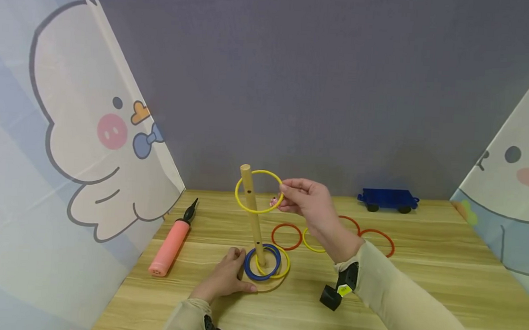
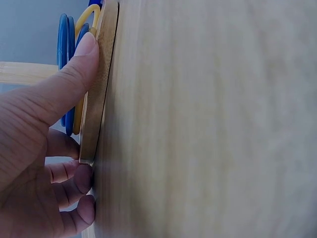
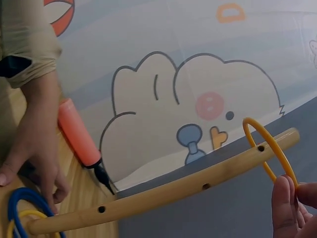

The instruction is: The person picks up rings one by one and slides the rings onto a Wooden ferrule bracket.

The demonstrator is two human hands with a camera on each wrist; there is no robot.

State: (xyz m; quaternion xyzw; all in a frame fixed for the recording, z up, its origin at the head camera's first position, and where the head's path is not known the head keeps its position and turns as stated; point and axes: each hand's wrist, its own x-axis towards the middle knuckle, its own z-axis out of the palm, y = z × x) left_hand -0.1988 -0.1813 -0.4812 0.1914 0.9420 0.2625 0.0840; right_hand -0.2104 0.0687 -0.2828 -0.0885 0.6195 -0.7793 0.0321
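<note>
A wooden ring-toss stand has an upright post (image 1: 255,224) on a round base (image 1: 269,287). My left hand (image 1: 224,277) holds the base's left rim, its thumb (image 2: 74,74) and curled fingers spread along the edge. Blue rings (image 1: 246,268) and a yellow ring (image 1: 288,267) lie around the foot of the post. Up by the post's top, my right hand (image 1: 309,200) pinches another yellow ring (image 3: 280,148) between thumb and fingers. This ring encircles the post just below its tip. A small pink thing (image 1: 273,201) shows beside the right fingers, too small to identify.
Red rings (image 1: 287,225) (image 1: 379,232) and a yellow ring (image 1: 309,246) lie on the wooden table behind and under the right forearm. A pink hand pump (image 1: 170,247) lies at left. A blue toy wagon (image 1: 388,199) stands at the back right, near the grey wall.
</note>
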